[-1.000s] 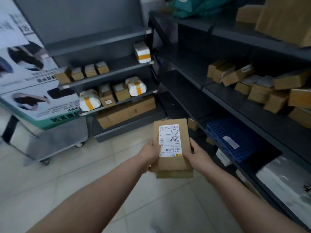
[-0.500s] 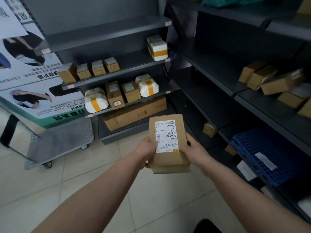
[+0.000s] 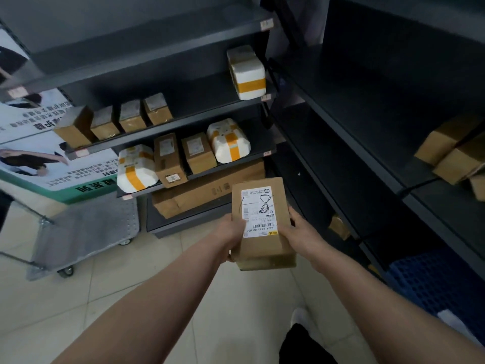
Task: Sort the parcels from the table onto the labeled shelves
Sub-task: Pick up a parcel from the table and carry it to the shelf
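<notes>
The parcel is a flat, oblong box of plain brown cardboard with soft, slightly dented corners. A smooth white paper label on its top face carries a barcode and a scrawled black 8. I hold it in the air over the pale glossy floor tiles, in front of the lowest level of the dark grey metal shelves.

My left hand grips the left edge, thumb curled onto the label and fingers wrapped under. My right hand clasps the right edge the same way, thumb on top by the label's corner. Neither hand is spread.

On the shelves ahead stand 4 small cardboard boxes in a row, 3 rounded white foam packs banded with orange tape, and a long flat carton at the bottom. A dimpled metal trolley stands to the left, and a blue plastic grid crate sits low on the right.

Compared with 0.5 s ago, my grip and the parcel's tilt are unchanged. The shelves ahead loom nearer, and the boxes on the right-hand rack have slid toward the frame's edge.
</notes>
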